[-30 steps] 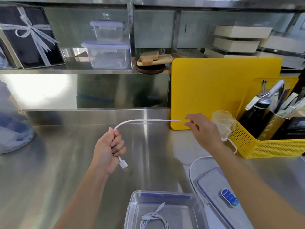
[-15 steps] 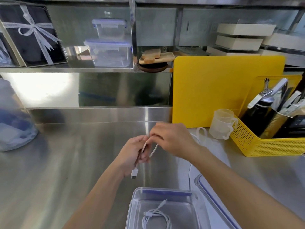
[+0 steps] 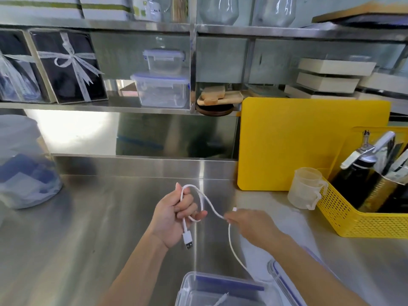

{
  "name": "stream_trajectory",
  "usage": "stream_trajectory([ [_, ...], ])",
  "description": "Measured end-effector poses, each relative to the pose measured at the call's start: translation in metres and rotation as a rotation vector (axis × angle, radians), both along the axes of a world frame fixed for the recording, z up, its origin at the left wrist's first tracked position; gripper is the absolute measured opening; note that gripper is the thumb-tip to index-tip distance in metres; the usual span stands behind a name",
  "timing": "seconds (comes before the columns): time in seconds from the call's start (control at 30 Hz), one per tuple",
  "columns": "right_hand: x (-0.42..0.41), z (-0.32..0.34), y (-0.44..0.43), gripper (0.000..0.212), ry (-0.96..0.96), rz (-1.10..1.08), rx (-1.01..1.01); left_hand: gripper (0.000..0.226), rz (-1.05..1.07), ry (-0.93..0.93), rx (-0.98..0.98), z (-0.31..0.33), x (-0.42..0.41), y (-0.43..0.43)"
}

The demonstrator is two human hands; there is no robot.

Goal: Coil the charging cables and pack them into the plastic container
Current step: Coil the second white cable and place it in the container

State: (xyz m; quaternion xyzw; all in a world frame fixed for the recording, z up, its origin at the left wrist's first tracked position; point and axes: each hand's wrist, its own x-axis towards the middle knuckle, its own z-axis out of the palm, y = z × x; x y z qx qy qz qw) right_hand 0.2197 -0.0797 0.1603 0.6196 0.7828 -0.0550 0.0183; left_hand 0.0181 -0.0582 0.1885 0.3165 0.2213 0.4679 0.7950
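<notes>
My left hand (image 3: 174, 214) is closed around a white charging cable (image 3: 206, 200), with one loop standing above the fist and the USB plug (image 3: 188, 239) hanging below it. The cable runs right to my right hand (image 3: 249, 224), which pinches it between fingertips; the rest droops down toward the counter. A clear plastic container (image 3: 187, 288) stands open at the bottom centre, with part of another white cable (image 3: 221, 299) visible inside. Its lid (image 3: 284, 281) lies just right of it.
A yellow cutting board (image 3: 309, 142) leans on the back wall. A translucent measuring cup (image 3: 305, 187) and a yellow basket (image 3: 357, 217) of utensils stand at right. A large clear tub (image 3: 24, 164) sits at left. Shelves behind hold lidded containers (image 3: 162, 89) and boxes.
My hands met to lay a loop into the left fist, then my right hand slid away to the right along the cable. One loop now stands above the left hand.
</notes>
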Motion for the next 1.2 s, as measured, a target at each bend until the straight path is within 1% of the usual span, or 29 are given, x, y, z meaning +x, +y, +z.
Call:
stream_trajectory([
  [0.1,-0.035,0.025,-0.015,0.027,-0.132,0.226,-0.218,0.046,0.053,0.063,0.009,-0.008,0.003,0.004],
  [0.17,-0.050,0.040,-0.023,0.021,-0.168,0.358,-0.236,0.044,0.082,0.141,-0.008,-0.011,0.003,0.003],
  [0.23,-0.059,0.054,-0.028,0.014,-0.140,0.433,-0.146,0.040,0.090,0.349,0.031,-0.011,0.003,0.000],
  [0.3,-0.062,0.063,-0.029,0.015,-0.073,0.444,-0.029,0.040,0.059,0.660,0.171,-0.010,0.005,-0.005],
  [0.33,-0.063,0.068,-0.028,0.014,-0.041,0.443,0.021,0.039,0.025,0.778,0.233,-0.010,0.006,-0.007],
  [0.4,-0.059,0.074,-0.024,0.011,0.015,0.419,0.124,0.035,-0.060,0.894,0.293,-0.009,0.010,-0.012],
  [0.47,-0.050,0.076,-0.019,0.015,0.060,0.358,0.219,0.032,-0.098,0.995,0.379,-0.008,0.013,-0.014],
  [0.5,-0.044,0.077,-0.016,0.018,0.076,0.313,0.242,0.031,-0.129,1.005,0.398,-0.006,0.013,-0.015],
  [0.53,-0.037,0.076,-0.012,0.021,0.101,0.262,0.244,0.031,-0.173,0.966,0.385,-0.005,0.012,-0.014],
  [0.6,-0.021,0.074,-0.006,0.021,0.219,0.158,0.226,0.034,-0.264,0.811,0.291,-0.001,0.005,-0.011],
  [0.7,0.005,0.070,0.003,0.017,0.573,-0.041,0.245,0.034,-0.294,0.521,0.154,0.003,-0.014,-0.006],
  [0.73,0.012,0.066,0.004,0.018,0.677,-0.108,0.214,0.032,-0.308,0.409,0.139,0.003,-0.019,-0.003],
  [0.8,0.019,0.053,0.002,0.015,0.835,-0.142,0.042,0.032,-0.415,0.135,0.128,0.004,-0.026,0.002],
  [0.83,0.019,0.045,0.000,0.010,0.892,-0.132,-0.015,0.033,-0.508,-0.063,0.117,0.003,-0.027,0.005],
  [0.87,0.018,0.039,-0.002,0.010,0.972,-0.125,-0.016,0.037,-0.572,-0.251,0.113,0.004,-0.026,0.006],
  [0.9,0.018,0.034,-0.003,0.018,1.089,-0.141,0.015,0.042,-0.543,-0.379,0.128,0.006,-0.027,0.008],
  [0.93,0.018,0.032,-0.003,0.023,1.220,-0.166,0.057,0.045,-0.459,-0.424,0.126,0.007,-0.029,0.010],
  [0.97,0.017,0.030,-0.003,0.026,1.284,-0.173,0.108,0.045,-0.411,-0.441,0.103,0.006,-0.032,0.012],
  [1.0,0.016,0.028,-0.003,0.026,1.242,-0.146,0.181,0.044,-0.366,-0.443,0.073,0.004,-0.036,0.015],
  [1.03,0.014,0.025,-0.001,0.024,1.072,-0.096,0.270,0.042,-0.350,-0.470,0.046,0.002,-0.039,0.017],
  [1.07,0.012,0.020,0.000,0.022,0.840,-0.030,0.336,0.040,-0.301,-0.455,0.024,0.002,-0.039,0.017],
  [1.1,0.010,0.014,0.002,0.022,0.611,0.033,0.354,0.038,-0.263,-0.431,-0.010,0.003,-0.035,0.016],
  [1.13,0.006,0.011,0.001,0.024,0.432,0.086,0.306,0.035,-0.167,-0.322,-0.048,0.003,-0.028,0.013],
  [1.17,0.001,0.012,0.000,0.026,0.296,0.122,0.211,0.034,-0.050,-0.191,-0.092,0.002,-0.023,0.011],
  [1.2,-0.005,0.015,-0.003,0.028,0.182,0.166,0.110,0.035,0.067,-0.049,-0.085,0.002,-0.017,0.009],
])
